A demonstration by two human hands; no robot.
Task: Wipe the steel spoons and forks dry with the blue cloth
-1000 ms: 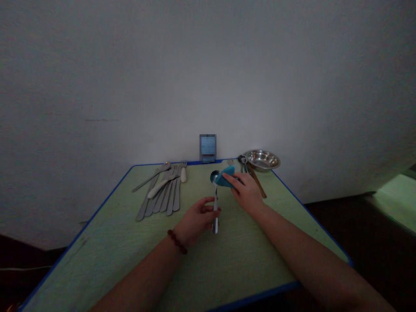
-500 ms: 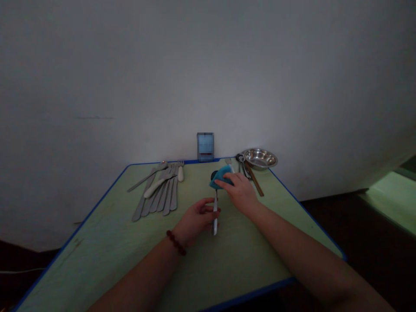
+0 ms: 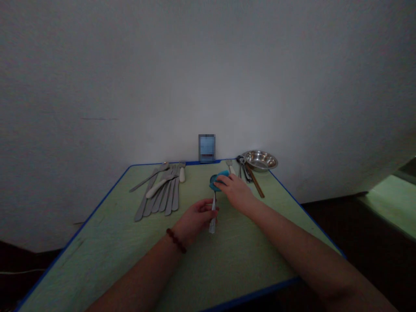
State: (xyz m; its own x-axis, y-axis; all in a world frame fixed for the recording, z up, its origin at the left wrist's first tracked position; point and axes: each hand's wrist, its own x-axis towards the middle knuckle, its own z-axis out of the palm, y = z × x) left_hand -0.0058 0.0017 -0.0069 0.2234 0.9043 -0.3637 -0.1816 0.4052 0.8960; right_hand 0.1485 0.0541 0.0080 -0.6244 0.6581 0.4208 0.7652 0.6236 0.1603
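Spoon (image 3: 212,219) points at the far edge of the table (image 3: 227,260); your left hand (image 3: 195,216) grips its handle, your right hand (image 3: 235,193) presses a blue sponge (image 3: 217,180) on its bowl.

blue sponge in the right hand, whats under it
The handle of a metal spoon runs up under the blue sponge from the left hand, while the right hand presses on top. The spoon's bowl cannot be seen because the sponge covers it.
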